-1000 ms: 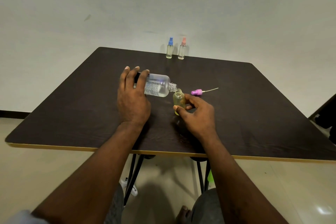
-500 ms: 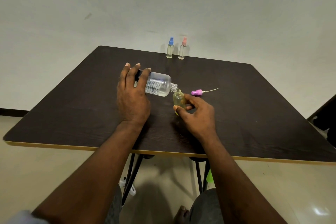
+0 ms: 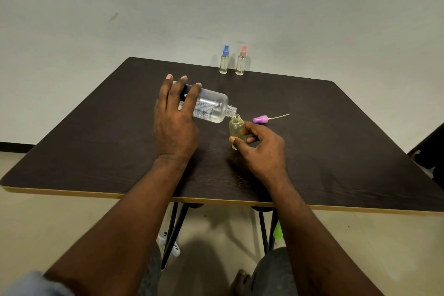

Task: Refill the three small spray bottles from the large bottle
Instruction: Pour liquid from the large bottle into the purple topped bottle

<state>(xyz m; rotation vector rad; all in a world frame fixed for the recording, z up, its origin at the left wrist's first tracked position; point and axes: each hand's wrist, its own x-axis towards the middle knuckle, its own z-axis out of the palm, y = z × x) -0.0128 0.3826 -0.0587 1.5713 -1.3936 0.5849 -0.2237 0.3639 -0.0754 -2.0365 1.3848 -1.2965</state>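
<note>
My left hand [image 3: 174, 122] grips the large clear bottle [image 3: 211, 108], tipped nearly flat, its uncapped neck right over the mouth of a small yellowish bottle [image 3: 237, 128]. My right hand [image 3: 260, 149] steadies that small open bottle, which stands upright on the dark table [image 3: 96, 142]. Its purple spray cap [image 3: 260, 118] with a thin dip tube lies on the table just to the right. Two capped small spray bottles stand at the far edge: a blue-topped one [image 3: 224, 60] and a pink-topped one [image 3: 241, 61].
A pale wall rises behind the table. The table's light front edge [image 3: 72, 192] runs across the view above my knees. A dark object [image 3: 430, 149] sits at the right border. A green item [image 3: 278, 229] and a white item [image 3: 171, 245] lie on the floor beneath.
The large bottle has tilted and lifted a little, its base end rising. Its neck stays over the small bottle. My right hand has not shifted.
</note>
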